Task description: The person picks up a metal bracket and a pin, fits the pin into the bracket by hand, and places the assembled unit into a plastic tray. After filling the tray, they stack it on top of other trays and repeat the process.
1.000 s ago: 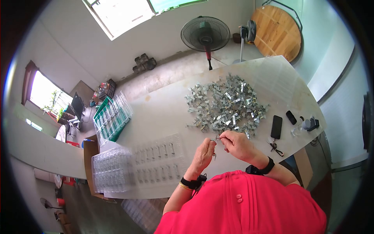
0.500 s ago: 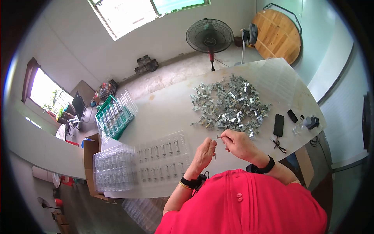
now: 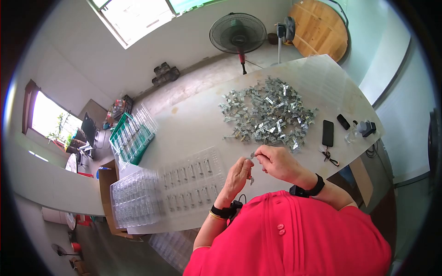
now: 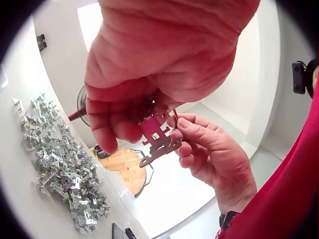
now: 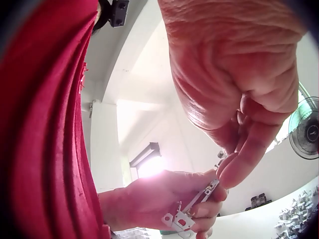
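A small stamped metal bracket with cutouts [image 4: 160,145] is held by my left hand [image 3: 238,175], its slotted end sticking out below the fingers. My right hand [image 3: 278,163] meets it over the table's near side, thumb and forefinger pinching metal at the bracket's other end. In the right wrist view the bracket [image 5: 184,220] lies along the left fingers, and the right fingertips [image 5: 233,172] cover its upper end. Beyond both hands spreads a pile of similar brackets [image 3: 271,110]. To the left, a clear plastic tray [image 3: 189,186] carries two rows of brackets.
Stacked clear trays [image 3: 133,200] stand at the table's left edge. Behind them, more clear trays lean on a green basket [image 3: 146,148]. On the right are a phone [image 3: 328,133], keys [image 3: 329,158], a small black object [image 3: 343,122] and a clear bottle [image 3: 352,135].
The head view has shifted slightly. Both hands stay together at the bracket but have turned a little; a wider bit of metal now shows between the fingertips where a thin piece showed before.
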`<control>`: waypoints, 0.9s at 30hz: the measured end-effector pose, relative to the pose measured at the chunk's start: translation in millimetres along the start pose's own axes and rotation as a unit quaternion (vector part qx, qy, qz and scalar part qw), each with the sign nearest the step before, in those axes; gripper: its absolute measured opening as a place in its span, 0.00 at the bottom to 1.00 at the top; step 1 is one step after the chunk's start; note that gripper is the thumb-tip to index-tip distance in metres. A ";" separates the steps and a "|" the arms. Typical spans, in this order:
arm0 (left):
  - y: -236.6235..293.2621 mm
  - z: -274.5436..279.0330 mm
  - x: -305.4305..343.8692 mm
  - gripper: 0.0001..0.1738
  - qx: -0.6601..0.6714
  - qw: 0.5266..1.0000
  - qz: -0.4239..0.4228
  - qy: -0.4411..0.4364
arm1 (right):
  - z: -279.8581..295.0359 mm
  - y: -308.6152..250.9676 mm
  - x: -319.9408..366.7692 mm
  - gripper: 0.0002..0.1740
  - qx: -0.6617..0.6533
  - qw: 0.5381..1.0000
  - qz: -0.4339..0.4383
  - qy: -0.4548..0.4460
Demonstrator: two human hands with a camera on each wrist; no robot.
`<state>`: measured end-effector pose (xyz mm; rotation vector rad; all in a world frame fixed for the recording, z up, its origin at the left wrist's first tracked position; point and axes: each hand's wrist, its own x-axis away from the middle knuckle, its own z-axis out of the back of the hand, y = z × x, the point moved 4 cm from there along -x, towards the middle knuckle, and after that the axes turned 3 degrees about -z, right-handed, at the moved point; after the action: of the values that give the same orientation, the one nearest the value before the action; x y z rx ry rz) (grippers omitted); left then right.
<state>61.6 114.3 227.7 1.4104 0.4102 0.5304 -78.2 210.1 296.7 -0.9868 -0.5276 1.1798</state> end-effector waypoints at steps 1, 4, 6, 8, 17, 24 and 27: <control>1.3 0.7 -1.2 0.18 -0.031 0.999 -0.011 0.008 | -1.6 3.1 1.2 0.07 0.000 1.000 -0.010 0.003; -6.7 1.3 -3.9 0.16 -0.170 0.982 -0.068 0.049 | -4.8 7.7 -0.3 0.09 -0.014 1.000 -0.016 -0.009; -1.1 -4.0 -2.1 0.10 -0.235 0.963 -0.123 0.053 | -5.7 8.7 0.0 0.11 -0.022 0.998 -0.026 -0.051; 0.3 -8.8 -2.6 0.09 -0.281 0.944 -0.165 0.053 | -5.2 10.9 -1.0 0.12 -0.030 0.995 -0.051 -0.078; -6.0 -23.4 -15.2 0.11 -0.378 0.913 -0.151 0.027 | -2.5 34.6 -6.4 0.12 -0.120 0.970 -0.147 -0.153; -13.6 -44.2 -24.4 0.11 -0.402 0.903 -0.152 0.002 | 9.5 55.2 -13.8 0.08 0.104 0.992 0.049 -0.060; -15.3 -54.3 -28.8 0.11 -0.385 0.912 -0.138 -0.028 | 14.1 56.3 -17.0 0.07 0.055 0.994 0.088 -0.036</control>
<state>8.9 140.8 204.7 0.5898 0.2954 0.3551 -124.2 202.5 258.1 -0.9128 -0.4346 1.3916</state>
